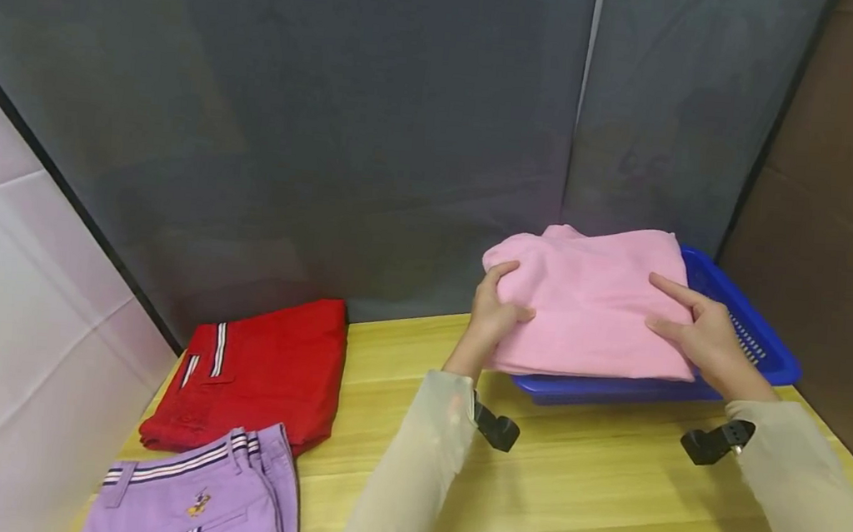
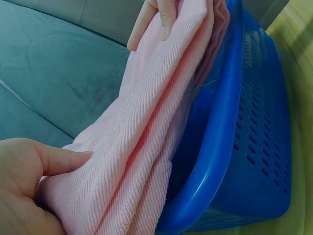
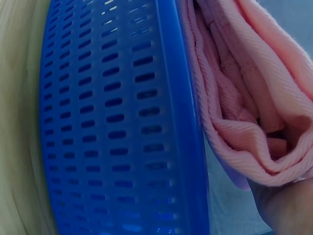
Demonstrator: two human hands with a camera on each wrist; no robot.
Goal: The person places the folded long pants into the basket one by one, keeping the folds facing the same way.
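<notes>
The folded pink cloth [image 1: 589,304] hides most of the blue basket [image 1: 762,338] at right of centre in the head view; you see only the basket's front and right rim. The cloth is soft, ribbed and thickly layered, resting on the basket. Your left hand [image 1: 494,313] curls round its left edge, thumb on top. Your right hand [image 1: 700,329] grips the right edge, fingers laid straight across the top. At lower left, the red shorts [image 1: 260,370] lie whole and the purple shorts [image 1: 205,499] are cut off.

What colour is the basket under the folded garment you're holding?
Blue, with slotted sides: the basket shows best in the right wrist view, beneath the pink garment.
</notes>
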